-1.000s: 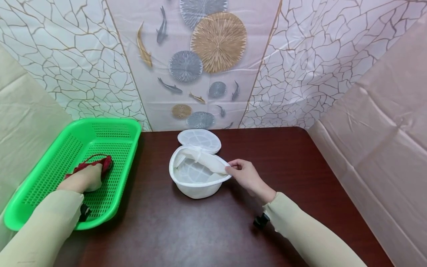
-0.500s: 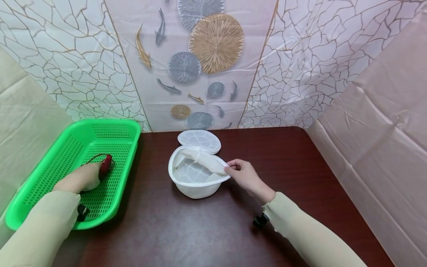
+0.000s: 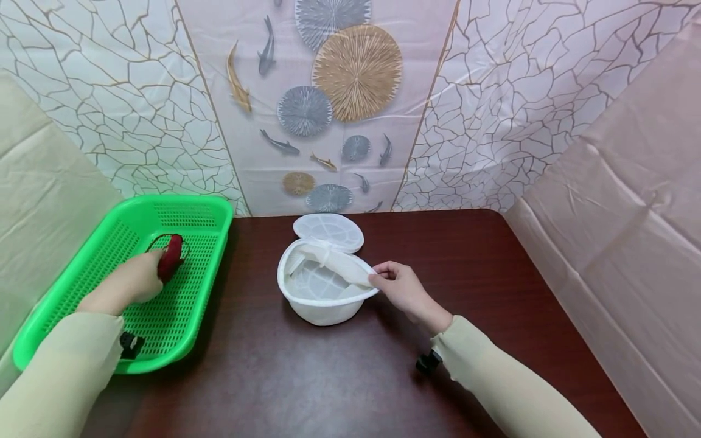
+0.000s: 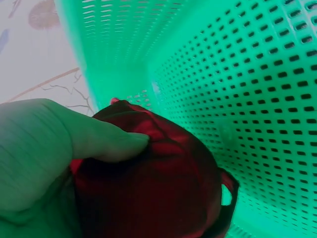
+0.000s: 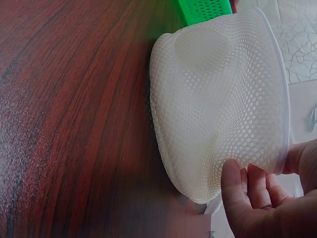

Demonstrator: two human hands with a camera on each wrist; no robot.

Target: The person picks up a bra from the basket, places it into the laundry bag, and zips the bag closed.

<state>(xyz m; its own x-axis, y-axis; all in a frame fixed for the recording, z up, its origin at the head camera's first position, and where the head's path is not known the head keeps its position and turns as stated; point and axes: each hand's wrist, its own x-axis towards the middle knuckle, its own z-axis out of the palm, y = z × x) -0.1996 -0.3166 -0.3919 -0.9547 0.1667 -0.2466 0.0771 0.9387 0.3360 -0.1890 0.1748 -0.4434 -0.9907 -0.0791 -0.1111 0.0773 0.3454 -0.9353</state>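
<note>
My left hand (image 3: pixel 128 280) holds a dark red satin bra (image 3: pixel 172 258), folded together, over the inside of a green plastic basket (image 3: pixel 212 277). In the left wrist view the thumb presses on the bra's smooth cup (image 4: pixel 148 193), and a thin strap loop stands out at its side. At the middle of the table stands a white mesh laundry bag (image 3: pixel 323 311), its round lid (image 3: pixel 328 230) folded back behind it. My right hand (image 3: pixel 405 292) pinches the right rim of this bag between thumb and fingers. The right wrist view shows its honeycomb mesh (image 5: pixel 198 99) wall.
A dark reddish-brown wooden table (image 3: pixel 306 377) carries everything. Behind it hangs a patterned sheet (image 3: pixel 263 182) with fish and round motifs, and plain beige sheets (image 3: pixel 619 201) close off both sides. The basket takes up the table's left end.
My left hand has lifted the bra and turned it more upright, moving slightly up and back within the basket's outline. The right hand stays on the mesh bag's rim.
</note>
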